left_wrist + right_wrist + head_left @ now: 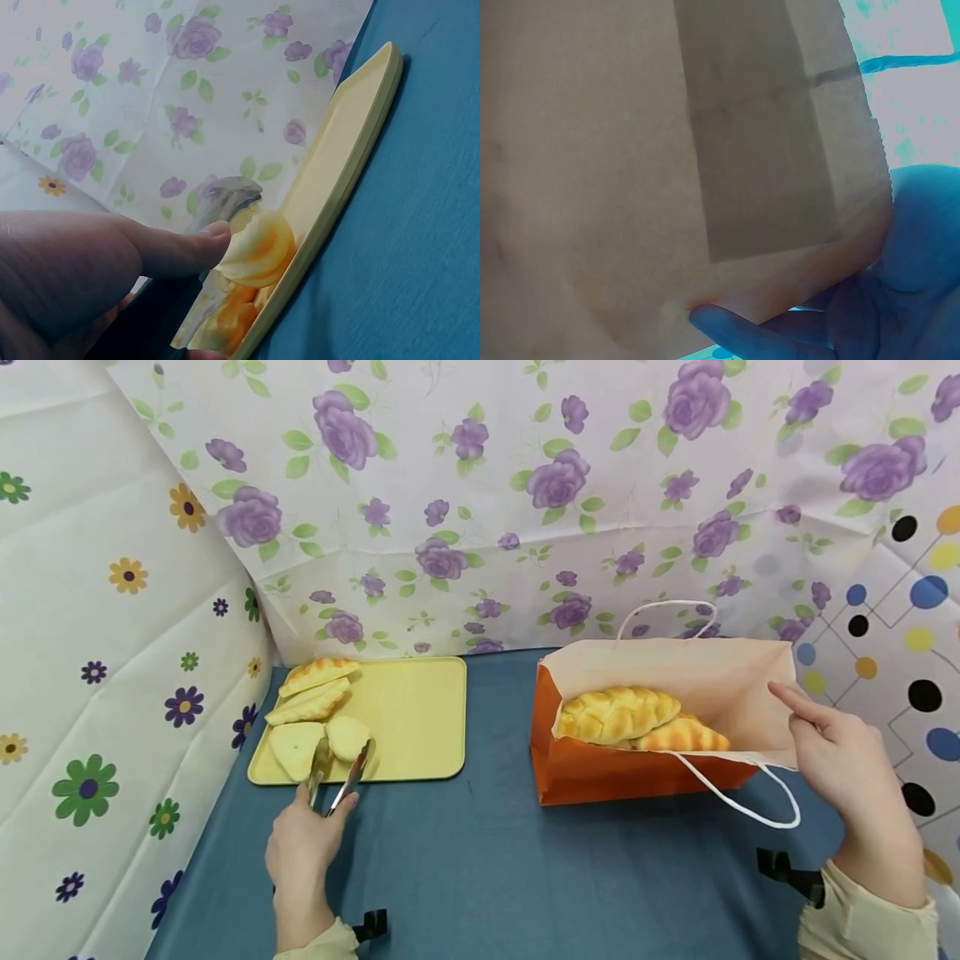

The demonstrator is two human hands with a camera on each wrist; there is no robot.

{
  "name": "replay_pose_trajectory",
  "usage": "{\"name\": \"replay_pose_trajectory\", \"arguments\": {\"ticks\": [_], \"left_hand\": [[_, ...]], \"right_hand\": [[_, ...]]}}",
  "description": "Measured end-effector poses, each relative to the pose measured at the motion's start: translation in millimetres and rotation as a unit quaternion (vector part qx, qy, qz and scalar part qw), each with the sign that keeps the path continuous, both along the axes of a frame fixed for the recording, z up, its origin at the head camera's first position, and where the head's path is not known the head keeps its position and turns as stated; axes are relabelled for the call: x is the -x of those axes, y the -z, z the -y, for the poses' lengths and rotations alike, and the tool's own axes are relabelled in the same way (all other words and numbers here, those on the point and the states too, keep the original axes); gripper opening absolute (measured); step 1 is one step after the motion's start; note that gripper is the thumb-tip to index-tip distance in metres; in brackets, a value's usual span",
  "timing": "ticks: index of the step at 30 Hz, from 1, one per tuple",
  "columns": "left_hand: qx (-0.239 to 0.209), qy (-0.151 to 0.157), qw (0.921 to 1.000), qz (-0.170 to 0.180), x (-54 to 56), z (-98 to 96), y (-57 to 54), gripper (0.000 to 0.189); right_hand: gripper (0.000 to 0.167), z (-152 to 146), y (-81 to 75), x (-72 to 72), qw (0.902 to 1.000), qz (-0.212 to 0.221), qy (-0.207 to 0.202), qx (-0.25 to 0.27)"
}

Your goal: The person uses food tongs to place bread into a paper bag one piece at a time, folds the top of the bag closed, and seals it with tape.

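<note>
At the left, my left hand holds metal tongs, their tips on either side of a round bun on the yellow tray. Beside it lie a triangular bun and two long breads. In the left wrist view, the thumb presses along the tongs near the bun. My right hand grips the right side of an orange paper bag, one finger over its inner wall. Inside the bag lie a braided loaf and another golden bread.
The bag has white rope handles, one standing up at the back, one hanging in front. A blue cloth covers the table. Flowered sheets rise behind and at the left, a dotted one at the right.
</note>
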State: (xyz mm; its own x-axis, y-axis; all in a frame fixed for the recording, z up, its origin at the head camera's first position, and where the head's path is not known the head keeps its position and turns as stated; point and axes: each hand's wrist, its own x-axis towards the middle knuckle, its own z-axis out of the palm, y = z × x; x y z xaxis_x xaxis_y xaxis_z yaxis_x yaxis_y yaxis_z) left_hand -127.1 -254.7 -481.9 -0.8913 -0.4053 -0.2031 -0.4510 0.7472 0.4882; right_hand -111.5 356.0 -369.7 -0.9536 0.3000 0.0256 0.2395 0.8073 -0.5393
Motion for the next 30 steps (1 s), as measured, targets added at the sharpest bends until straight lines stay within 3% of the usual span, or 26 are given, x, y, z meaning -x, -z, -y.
{"name": "replay_pose_trajectory", "arguments": {"ticks": [6,16,24,30], "left_hand": [[0.003,0.018,0.9998,-0.009,9.3,-3.9,-1.3,0.108],[0.005,0.051,0.9960,-0.074,19.2,-18.0,-3.0,0.099],[0.071,0.063,0.9900,-0.105,27.5,-11.5,-1.6,0.091],[0.091,0.073,0.9872,-0.109,35.0,-4.3,1.4,0.093]], "right_hand": [[0.058,0,0.2,-0.1,1.0000,-0.004,0.001,-0.002],[0.057,-1,2.5,-0.9,1.0000,-0.009,-0.004,0.000],[0.058,-2,2.1,0.4,0.9999,-0.004,-0.012,0.002],[0.057,-2,1.8,-0.1,1.0000,0.001,-0.006,0.000]]}}
